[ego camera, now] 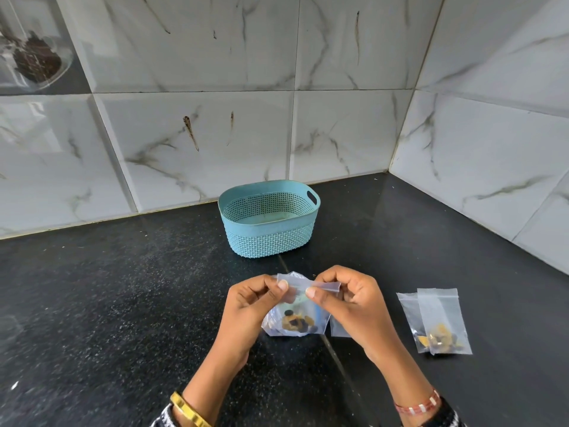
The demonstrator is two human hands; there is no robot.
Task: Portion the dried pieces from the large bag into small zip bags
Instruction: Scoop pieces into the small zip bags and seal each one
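Observation:
Both my hands hold a small clear zip bag (303, 303) above the black counter, at its top strip. My left hand (249, 306) pinches the left end of the strip between thumb and fingers. My right hand (348, 306) pinches the right end. Behind and below this bag lies the larger clear bag (292, 325) with yellow and dark dried pieces in it, partly hidden by my hands. Two small zip bags (437, 322) with dried pieces at their bottoms lie overlapping on the counter to the right.
A teal perforated basket (269, 238) stands at the back of the black counter (123, 303), near the marble-tiled wall. A glass jar (34, 57) with dark contents shows at the upper left. Tiled walls meet in a corner at the right.

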